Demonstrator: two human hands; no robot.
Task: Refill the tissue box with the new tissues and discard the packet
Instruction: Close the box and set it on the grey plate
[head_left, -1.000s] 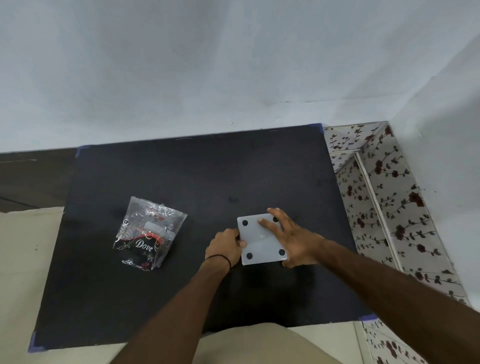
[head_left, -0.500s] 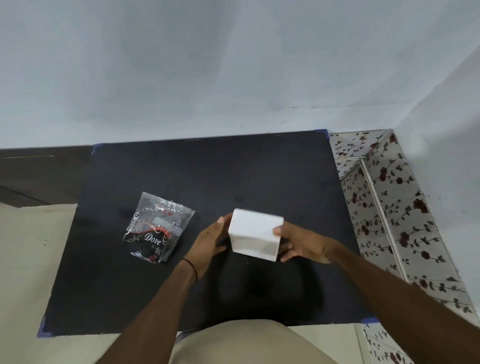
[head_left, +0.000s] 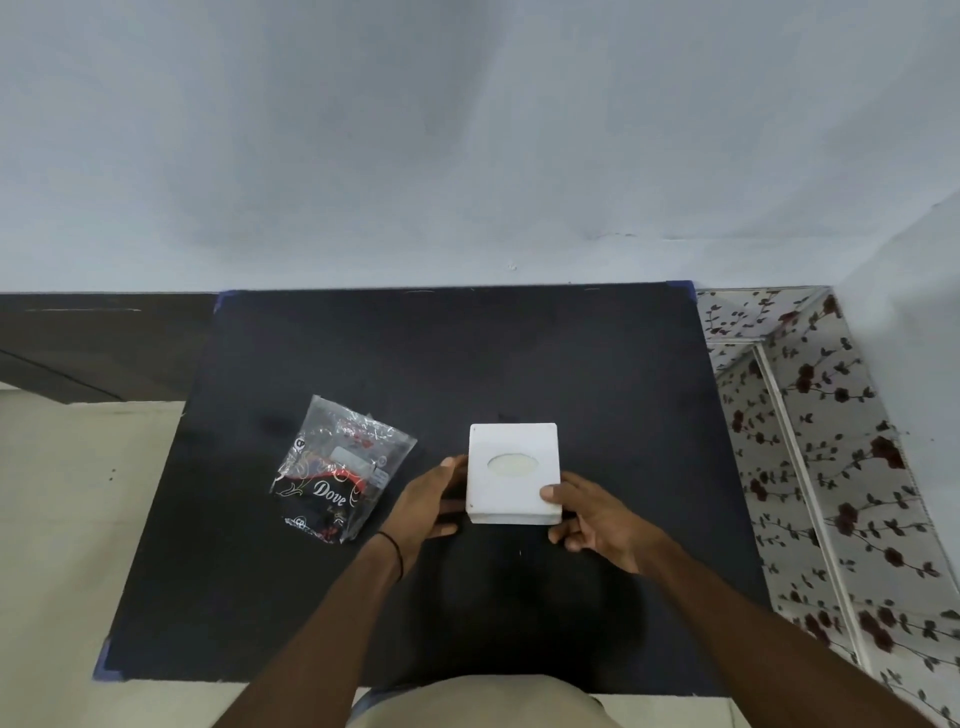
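Note:
A white square tissue box (head_left: 513, 473) stands on the black table (head_left: 519, 353), its oval slot facing up with pale tissue showing inside. My left hand (head_left: 434, 501) presses against the box's left side. My right hand (head_left: 592, 517) grips its front right corner, thumb on the top. A crumpled clear plastic packet (head_left: 340, 467) printed "Dove", black and red at its lower end, lies flat on the table to the left of the box, a hand's width from my left hand.
A grey wall rises just behind the table's far edge. A floral-patterned white surface (head_left: 810, 467) runs along the table's right side. Pale floor (head_left: 67, 519) shows to the left, with a dark strip (head_left: 93, 343) at the wall's foot.
The box lay bottom up with its four dark feet showing. Both hands lifted it, turned it over and it now sits slot up. The packet has not moved.

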